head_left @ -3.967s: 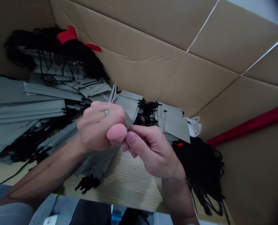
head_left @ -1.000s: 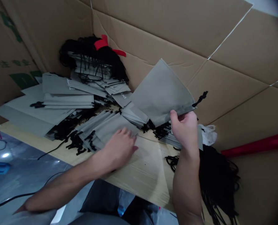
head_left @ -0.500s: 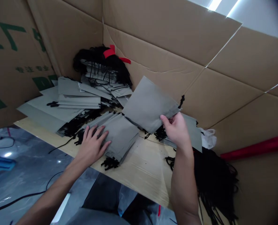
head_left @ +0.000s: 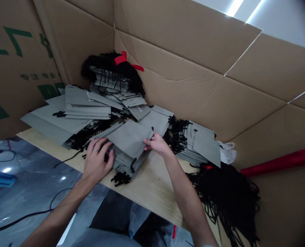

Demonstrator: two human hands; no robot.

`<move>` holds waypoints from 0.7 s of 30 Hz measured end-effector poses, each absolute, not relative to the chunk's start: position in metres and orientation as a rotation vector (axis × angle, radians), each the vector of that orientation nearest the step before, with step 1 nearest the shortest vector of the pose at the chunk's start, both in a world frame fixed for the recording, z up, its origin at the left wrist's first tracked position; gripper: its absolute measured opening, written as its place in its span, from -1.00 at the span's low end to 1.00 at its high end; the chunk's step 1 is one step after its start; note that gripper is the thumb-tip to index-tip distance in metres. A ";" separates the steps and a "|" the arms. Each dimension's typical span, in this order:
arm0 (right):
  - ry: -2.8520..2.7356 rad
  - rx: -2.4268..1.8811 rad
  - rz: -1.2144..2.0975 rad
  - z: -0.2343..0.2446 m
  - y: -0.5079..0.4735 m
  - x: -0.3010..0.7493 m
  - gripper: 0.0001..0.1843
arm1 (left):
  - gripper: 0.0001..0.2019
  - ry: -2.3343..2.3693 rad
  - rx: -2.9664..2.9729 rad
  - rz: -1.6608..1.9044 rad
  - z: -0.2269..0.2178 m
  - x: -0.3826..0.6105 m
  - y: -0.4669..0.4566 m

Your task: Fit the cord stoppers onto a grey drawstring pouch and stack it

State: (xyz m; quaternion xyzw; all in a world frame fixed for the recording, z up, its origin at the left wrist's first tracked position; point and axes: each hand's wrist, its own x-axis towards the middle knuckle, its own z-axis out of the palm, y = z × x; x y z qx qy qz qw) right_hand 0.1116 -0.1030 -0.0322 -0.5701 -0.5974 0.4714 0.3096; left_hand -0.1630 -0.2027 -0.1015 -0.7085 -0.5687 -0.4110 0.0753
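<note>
A grey drawstring pouch [head_left: 133, 137] with black cord ends lies slanted over a stack of similar grey pouches [head_left: 122, 161]. My right hand [head_left: 157, 144] is closed on its right edge in a pinch. My left hand [head_left: 98, 157] rests at the left side of the stack, its fingers bent and its thumb apart from them; a ring shows on one finger. Black cord ends [head_left: 120, 179] stick out at the stack's near corner. Behind it is another pile of grey pouches [head_left: 157, 118], with a further pile [head_left: 203, 144] on the right.
Grey pouches [head_left: 57, 118] are heaped at the left, below a bundle tied with a red strip [head_left: 120, 60]. Black cords [head_left: 226, 195] hang over the wooden board [head_left: 165, 185] at the right. Cardboard walls [head_left: 173, 44] enclose the back; a white plastic bag [head_left: 228, 152] lies against them.
My right hand has brought the pouch left and down, from above the back pile onto the front stack. My left hand's fingers have gone from spread flat to bent.
</note>
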 end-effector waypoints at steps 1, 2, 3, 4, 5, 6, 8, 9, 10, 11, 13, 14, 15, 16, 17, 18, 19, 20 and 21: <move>-1.600 -1.519 1.232 -0.037 -0.103 0.107 -0.55 | -0.69 -1.732 -2.080 -1.280 -0.102 -0.165 -0.203; -1.623 -1.531 1.211 -0.040 -0.103 0.104 -0.54 | -0.67 -1.763 -2.028 -1.323 -0.103 -0.166 -0.204; -1.646 -1.546 1.184 -0.042 -0.103 0.102 -0.55 | -0.64 -1.794 -1.978 -1.357 -0.104 -0.167 -0.204; -1.666 -1.563 1.148 -0.044 -0.104 0.100 -0.55 | -0.61 -1.823 -1.939 -1.379 -0.104 -0.169 -0.203; -1.685 -1.583 1.100 -0.045 -0.106 0.099 -0.55 | -0.57 -1.847 -1.910 -1.391 -0.103 -0.171 -0.200; -1.700 -1.603 1.039 -0.045 -0.107 0.099 -0.56 | -0.54 -1.866 -1.897 -1.393 -0.101 -0.173 -0.197; -1.715 -1.634 0.883 -0.044 -0.112 0.099 -0.56 | -0.53 -1.898 -1.917 -1.365 -0.094 -0.180 -0.187; -1.713 -1.641 0.796 -0.044 -0.114 0.099 -0.55 | -0.54 -1.912 -1.958 -1.333 -0.089 -0.184 -0.181; -1.703 -1.643 0.710 -0.043 -0.117 0.099 -0.53 | -0.55 -1.930 -2.008 -1.291 -0.084 -0.189 -0.173; -1.687 -1.644 0.631 -0.044 -0.120 0.099 -0.52 | -0.54 -1.954 -2.045 -1.244 -0.079 -0.193 -0.166; -1.634 -1.648 0.499 -0.048 -0.124 0.098 -0.51 | -0.47 -1.994 -2.145 -1.123 -0.070 -0.200 -0.151; -1.600 -1.654 0.449 -0.051 -0.126 0.098 -0.51 | -0.41 -2.015 -2.186 -1.059 -0.067 -0.202 -0.145; -1.565 -1.659 0.410 -0.056 -0.129 0.097 -0.52 | -0.37 -2.033 -2.230 -0.999 -0.065 -0.202 -0.140; -1.530 -1.661 0.383 -0.062 -0.131 0.097 -0.53 | -0.33 -2.050 -2.270 -0.944 -0.063 -0.202 -0.136; -1.497 -1.659 0.367 -0.068 -0.133 0.096 -0.54 | -0.30 -2.066 -2.300 -0.898 -0.062 -0.201 -0.133; -1.465 -1.651 0.359 -0.074 -0.135 0.096 -0.55 | -0.28 -2.081 -2.325 -0.859 -0.061 -0.200 -0.131; -1.433 -1.639 0.358 -0.081 -0.137 0.095 -0.56 | -0.27 -2.096 -2.342 -0.827 -0.060 -0.198 -0.131; -1.400 -1.624 0.362 -0.087 -0.138 0.094 -0.56 | -0.27 -2.114 -2.347 -0.800 -0.060 -0.198 -0.131; -1.367 -1.607 0.370 -0.093 -0.139 0.093 -0.57 | -0.26 -2.136 -2.343 -0.775 -0.059 -0.197 -0.132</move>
